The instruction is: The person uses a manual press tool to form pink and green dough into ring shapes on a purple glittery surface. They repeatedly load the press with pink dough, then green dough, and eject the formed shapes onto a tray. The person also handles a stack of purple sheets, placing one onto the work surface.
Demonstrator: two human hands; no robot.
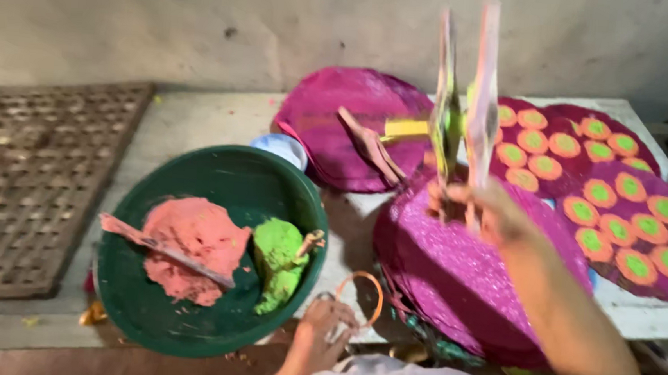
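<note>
My right hand (480, 209) is raised over a glittery pink disc (453, 270) and grips two thin flat sticks (465, 110) that stand upright, smeared with green and pink. My left hand (322, 337) is low, beside the green bowl (217, 175), and holds a thin orange ring (364, 295). In the bowl lie a lump of pink paste (193, 240) with a flat stick (159, 250) across it and a smaller lump of green paste (280, 264) with a short stick in it.
On the white slab sit more pink discs: one plain (355, 114) with wooden sticks and a yellow strip on it, others (630, 208) covered with orange-and-green dots. A metal grate (29, 182) lies at the left. A grey wall is behind.
</note>
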